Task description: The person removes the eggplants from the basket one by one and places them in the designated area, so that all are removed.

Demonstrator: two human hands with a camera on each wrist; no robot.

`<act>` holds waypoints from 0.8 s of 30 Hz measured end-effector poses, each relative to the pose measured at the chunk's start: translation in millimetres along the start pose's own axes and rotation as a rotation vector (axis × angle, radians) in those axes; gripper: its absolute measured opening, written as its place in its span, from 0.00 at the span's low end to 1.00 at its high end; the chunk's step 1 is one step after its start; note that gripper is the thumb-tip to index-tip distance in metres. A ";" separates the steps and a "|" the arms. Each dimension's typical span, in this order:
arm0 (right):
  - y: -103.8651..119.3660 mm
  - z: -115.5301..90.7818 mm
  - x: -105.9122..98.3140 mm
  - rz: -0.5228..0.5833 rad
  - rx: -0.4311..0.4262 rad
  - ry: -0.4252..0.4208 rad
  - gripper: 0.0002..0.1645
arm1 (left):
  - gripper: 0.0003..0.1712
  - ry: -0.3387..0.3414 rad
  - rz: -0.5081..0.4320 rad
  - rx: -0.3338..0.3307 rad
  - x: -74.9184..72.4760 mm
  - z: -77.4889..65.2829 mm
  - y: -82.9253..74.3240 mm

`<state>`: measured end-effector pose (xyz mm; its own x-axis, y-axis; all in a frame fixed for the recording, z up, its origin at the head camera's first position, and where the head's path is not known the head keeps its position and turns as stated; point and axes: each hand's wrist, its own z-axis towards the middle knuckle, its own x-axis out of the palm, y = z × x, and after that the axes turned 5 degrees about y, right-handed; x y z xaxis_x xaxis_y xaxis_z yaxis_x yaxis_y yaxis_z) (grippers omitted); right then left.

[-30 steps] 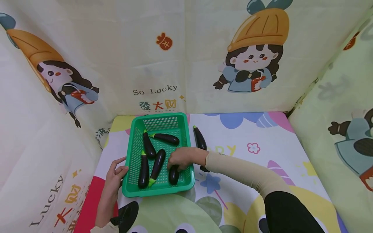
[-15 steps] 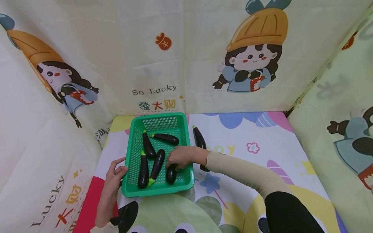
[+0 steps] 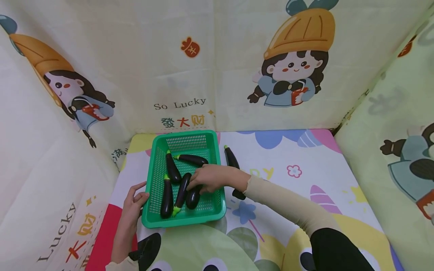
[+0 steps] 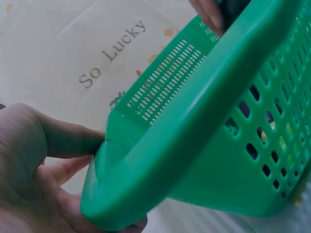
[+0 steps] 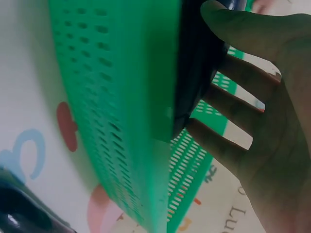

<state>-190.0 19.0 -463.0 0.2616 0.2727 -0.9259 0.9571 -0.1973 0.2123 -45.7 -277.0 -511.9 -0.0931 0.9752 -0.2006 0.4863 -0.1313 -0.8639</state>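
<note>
Eggplant (image 3: 193,198) is being pinched by the right hand (image 3: 213,177) inside a green basket (image 3: 183,223), near four other eggplants (image 3: 183,188), while the left hand (image 3: 133,201) is pinching the rim (image 4: 192,114).

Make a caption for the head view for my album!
Left hand grips the green basket; right hand holds an eggplant inside it.

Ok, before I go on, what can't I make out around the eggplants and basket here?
Head view: the upper end of the held eggplant, hidden by the right hand.
Head view: the lower end of the loose eggplant, behind the right arm; whether the dark piece belongs to it is unclear.
Left wrist view: part of the left hand, behind the basket.
Right wrist view: the dark shape, cut off at lower left.
</note>
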 end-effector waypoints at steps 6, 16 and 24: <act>-1.2 -5.2 -3.3 0.099 -0.016 -0.096 0.28 | 0.32 0.002 -0.002 0.009 -0.3 0.9 2.2; -4.6 -16.2 -5.5 0.273 -0.012 -0.186 0.29 | 0.32 0.009 0.001 0.022 -1.3 1.3 1.8; -7.6 -26.0 -9.7 0.421 -0.019 -0.268 0.29 | 0.33 0.011 -0.011 0.015 -1.2 1.3 2.4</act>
<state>-196.6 42.3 -447.5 0.5865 -0.0793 -0.8060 0.7783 -0.2202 0.5880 -45.5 -278.7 -514.4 -0.0886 0.9785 -0.1864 0.4723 -0.1235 -0.8728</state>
